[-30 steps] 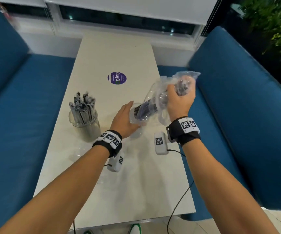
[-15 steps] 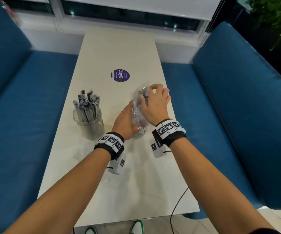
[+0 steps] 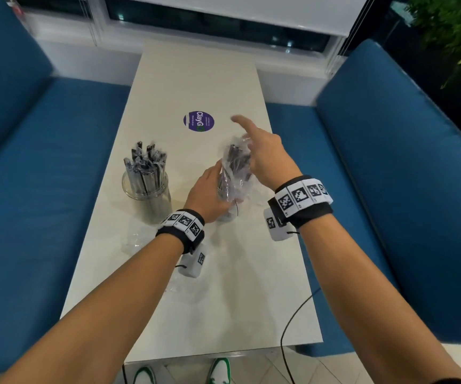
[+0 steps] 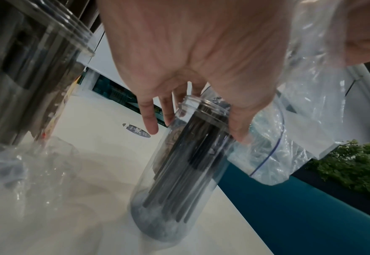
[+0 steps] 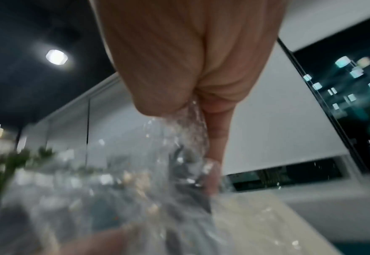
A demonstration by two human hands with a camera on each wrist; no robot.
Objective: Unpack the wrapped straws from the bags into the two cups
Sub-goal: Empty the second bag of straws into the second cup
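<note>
A clear cup (image 4: 175,181) with dark wrapped straws (image 4: 193,160) in it stands mid-table, and my left hand (image 3: 207,195) grips it near the rim. A clear plastic bag (image 3: 233,167) covers the cup's top, with straw ends showing through it. My right hand (image 3: 265,156) pinches the bag's upper part (image 5: 186,131) between thumb and fingers, index finger stretched out. In the left wrist view the bag (image 4: 289,146) hangs loose to the right of the cup. A second cup (image 3: 146,189), packed with wrapped straws, stands to the left.
A crumpled empty bag (image 3: 138,239) lies on the white table (image 3: 196,70), in front of the full cup. A round purple sticker (image 3: 198,121) sits farther back. Blue benches (image 3: 390,176) flank both sides. A black cable (image 3: 293,328) hangs off the near right edge.
The right hand has brought the bag from a raised tilt at the right down and left over the cup. Its index finger now points out. The left hand has stayed on the cup.
</note>
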